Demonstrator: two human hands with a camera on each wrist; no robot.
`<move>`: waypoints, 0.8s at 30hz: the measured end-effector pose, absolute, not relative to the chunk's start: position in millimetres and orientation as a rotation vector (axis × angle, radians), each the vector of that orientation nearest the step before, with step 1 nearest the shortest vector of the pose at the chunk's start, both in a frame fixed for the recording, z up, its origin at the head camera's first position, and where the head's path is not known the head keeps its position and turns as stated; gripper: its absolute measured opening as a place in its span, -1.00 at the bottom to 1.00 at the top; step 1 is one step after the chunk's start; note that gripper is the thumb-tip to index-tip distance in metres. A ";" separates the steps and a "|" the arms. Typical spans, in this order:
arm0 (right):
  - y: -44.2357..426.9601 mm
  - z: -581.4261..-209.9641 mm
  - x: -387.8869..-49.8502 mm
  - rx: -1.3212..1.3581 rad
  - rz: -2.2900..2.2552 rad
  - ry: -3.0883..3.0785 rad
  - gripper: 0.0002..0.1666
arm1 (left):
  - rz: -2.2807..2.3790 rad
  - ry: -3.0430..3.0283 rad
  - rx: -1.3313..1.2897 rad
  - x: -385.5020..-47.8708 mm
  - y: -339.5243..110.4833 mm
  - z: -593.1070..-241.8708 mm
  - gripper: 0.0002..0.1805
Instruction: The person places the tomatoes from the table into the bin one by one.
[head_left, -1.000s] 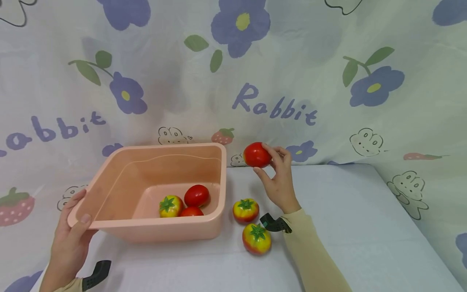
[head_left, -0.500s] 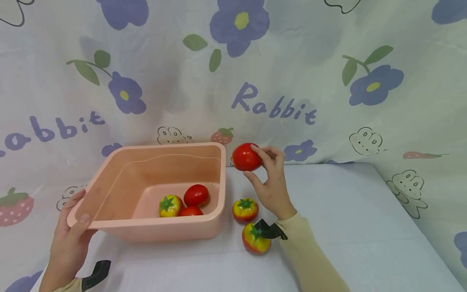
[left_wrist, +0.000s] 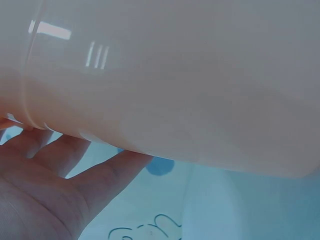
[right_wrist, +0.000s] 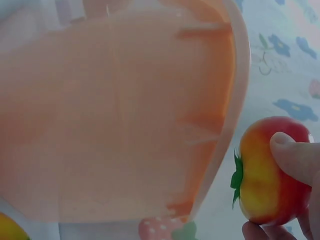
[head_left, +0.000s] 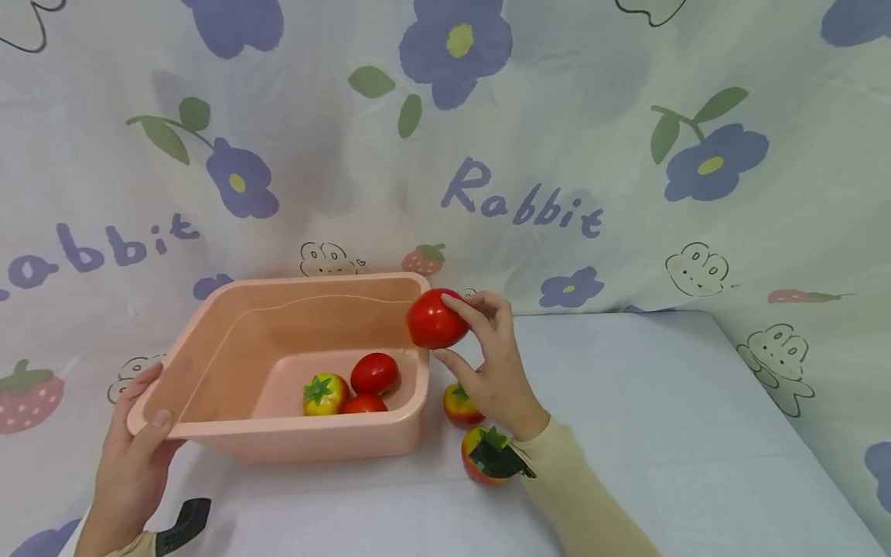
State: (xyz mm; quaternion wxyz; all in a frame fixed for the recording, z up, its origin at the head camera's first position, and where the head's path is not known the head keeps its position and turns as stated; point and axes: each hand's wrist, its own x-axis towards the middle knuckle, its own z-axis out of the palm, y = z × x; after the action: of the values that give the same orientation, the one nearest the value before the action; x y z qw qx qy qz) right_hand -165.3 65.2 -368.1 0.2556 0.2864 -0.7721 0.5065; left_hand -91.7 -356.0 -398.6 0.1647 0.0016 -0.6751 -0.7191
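Note:
A pink plastic bin [head_left: 299, 441] sits on the left part of the table, tilted toward me. My left hand [head_left: 135, 464] grips its left rim, thumb on top and fingers along the outer side. Between the thumb and fingers of my right hand [head_left: 501, 379] is a red tomato [head_left: 433, 319], held up at the bin's right rim. Its yellow side and green leafy top show in the right wrist view. Inside the bin lie a yellow-red tomato [head_left: 325, 394] and two red ones, the nearer [head_left: 365, 403] partly hidden by the front rim.
Right of the bin, two more yellow-red tomatoes rest on the white table [head_left: 661, 433]. The farther tomato [head_left: 459, 406] is partly behind my right hand, and the nearer tomato [head_left: 476, 464] is partly covered by the black wrist mount. A patterned curtain [head_left: 557, 139] hangs behind.
My right hand has carried the tomato left and slightly down, from beside the bin to its right rim. The left hand and bin have stayed in place.

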 end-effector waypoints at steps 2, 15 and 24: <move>62.7 -367.3 -162.9 0.794 1.385 -2.094 -0.24 | -2.051 -1.923 0.007 -91.4 -356.1 -399.2 -0.34; 48.3 -367.9 -152.8 0.891 1.415 -2.126 -0.22 | -2.035 -1.934 0.028 -91.1 -356.4 -398.9 -0.34; 40.7 -371.6 -149.3 0.963 1.402 -2.106 -0.28 | -2.013 -1.958 0.040 -91.3 -355.3 -400.0 -0.33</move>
State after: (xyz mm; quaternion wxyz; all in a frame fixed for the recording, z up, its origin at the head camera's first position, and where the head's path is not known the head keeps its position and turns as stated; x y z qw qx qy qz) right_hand -149.3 40.7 -371.6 0.2156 0.3475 -0.7596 0.5057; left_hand -91.3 -355.3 -400.0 0.1658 0.0141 -0.6876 -0.7068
